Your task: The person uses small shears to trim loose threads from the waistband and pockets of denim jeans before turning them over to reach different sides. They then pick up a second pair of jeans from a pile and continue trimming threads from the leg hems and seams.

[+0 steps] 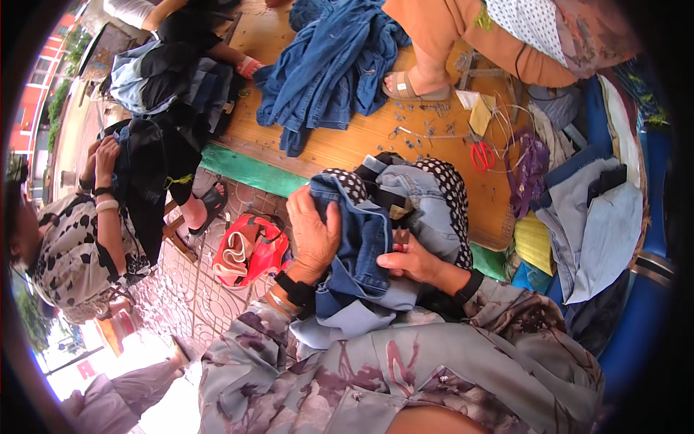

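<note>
A dark blue denim garment point(359, 249) lies bunched over my lap, its paler blue inside face showing at the lower edge. My left hand point(312, 228) grips its left side, thumb in front and the other fingers partly behind the cloth. At the garment's right edge, my right hand point(412, 259) is closed in a pinch. A small reddish-brown bit shows at its fingertips, too small to name. Just beyond my hands, light blue denim point(423, 189) lies over black cloth with white dots point(452, 192).
Red-handled scissors point(483, 155) and scattered blue scraps lie on the wooden board point(289, 69) ahead, beside a jeans pile point(336, 65). A red bag point(251, 249) sits on the paving at left. Folded denim point(596, 217) is stacked at right. Other people sit left and ahead; one sandalled foot point(419, 83) rests on the board.
</note>
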Action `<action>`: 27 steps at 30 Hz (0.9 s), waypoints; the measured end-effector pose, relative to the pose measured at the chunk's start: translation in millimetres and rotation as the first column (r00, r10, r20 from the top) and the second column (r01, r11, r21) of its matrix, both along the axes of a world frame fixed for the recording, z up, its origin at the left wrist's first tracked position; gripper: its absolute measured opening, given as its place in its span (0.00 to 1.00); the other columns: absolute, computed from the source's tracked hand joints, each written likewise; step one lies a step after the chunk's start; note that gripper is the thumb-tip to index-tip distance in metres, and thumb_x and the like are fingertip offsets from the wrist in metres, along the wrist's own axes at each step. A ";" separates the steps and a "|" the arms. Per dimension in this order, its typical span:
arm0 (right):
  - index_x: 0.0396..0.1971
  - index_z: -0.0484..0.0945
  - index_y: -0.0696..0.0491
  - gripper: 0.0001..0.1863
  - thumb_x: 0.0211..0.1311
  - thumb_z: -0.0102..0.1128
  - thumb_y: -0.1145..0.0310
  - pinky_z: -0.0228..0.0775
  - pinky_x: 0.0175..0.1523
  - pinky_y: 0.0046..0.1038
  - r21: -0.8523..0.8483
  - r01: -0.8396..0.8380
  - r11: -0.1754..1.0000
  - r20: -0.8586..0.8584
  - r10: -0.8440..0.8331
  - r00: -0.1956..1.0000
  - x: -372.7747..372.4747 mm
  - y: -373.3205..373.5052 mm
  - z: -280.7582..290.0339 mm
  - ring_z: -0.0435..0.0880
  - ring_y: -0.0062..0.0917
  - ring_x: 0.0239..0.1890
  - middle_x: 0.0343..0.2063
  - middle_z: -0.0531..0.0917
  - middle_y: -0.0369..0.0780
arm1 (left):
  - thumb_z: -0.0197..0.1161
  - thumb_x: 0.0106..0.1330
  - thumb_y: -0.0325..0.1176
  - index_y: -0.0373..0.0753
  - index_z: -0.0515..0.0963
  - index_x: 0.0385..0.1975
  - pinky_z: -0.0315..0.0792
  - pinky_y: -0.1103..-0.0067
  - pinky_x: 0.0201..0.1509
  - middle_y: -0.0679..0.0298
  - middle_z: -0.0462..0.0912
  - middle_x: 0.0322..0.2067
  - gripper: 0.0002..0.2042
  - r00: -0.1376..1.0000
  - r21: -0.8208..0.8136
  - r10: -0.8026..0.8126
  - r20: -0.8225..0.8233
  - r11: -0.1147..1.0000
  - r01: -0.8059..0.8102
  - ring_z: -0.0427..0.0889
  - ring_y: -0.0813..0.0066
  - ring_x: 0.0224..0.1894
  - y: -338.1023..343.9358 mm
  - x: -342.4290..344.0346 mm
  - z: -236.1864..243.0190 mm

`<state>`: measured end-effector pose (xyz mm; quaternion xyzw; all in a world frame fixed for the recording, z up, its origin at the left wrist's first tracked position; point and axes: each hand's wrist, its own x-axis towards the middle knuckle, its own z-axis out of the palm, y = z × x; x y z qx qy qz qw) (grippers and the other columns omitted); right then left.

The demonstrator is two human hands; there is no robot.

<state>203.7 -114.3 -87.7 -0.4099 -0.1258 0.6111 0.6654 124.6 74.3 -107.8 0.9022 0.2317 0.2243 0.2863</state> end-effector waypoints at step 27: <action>0.30 0.73 0.48 0.04 0.58 0.58 0.67 0.51 0.20 0.14 0.103 0.189 0.976 -0.038 -0.186 0.982 -12.5 -8.3 0.6 0.61 0.09 0.15 0.19 0.71 0.25 | 0.60 0.57 0.38 0.30 0.68 0.43 0.64 0.66 0.51 0.45 0.72 0.38 0.20 0.995 -0.059 -0.060 0.085 0.996 0.065 0.70 0.48 0.45 11.4 4.7 -4.2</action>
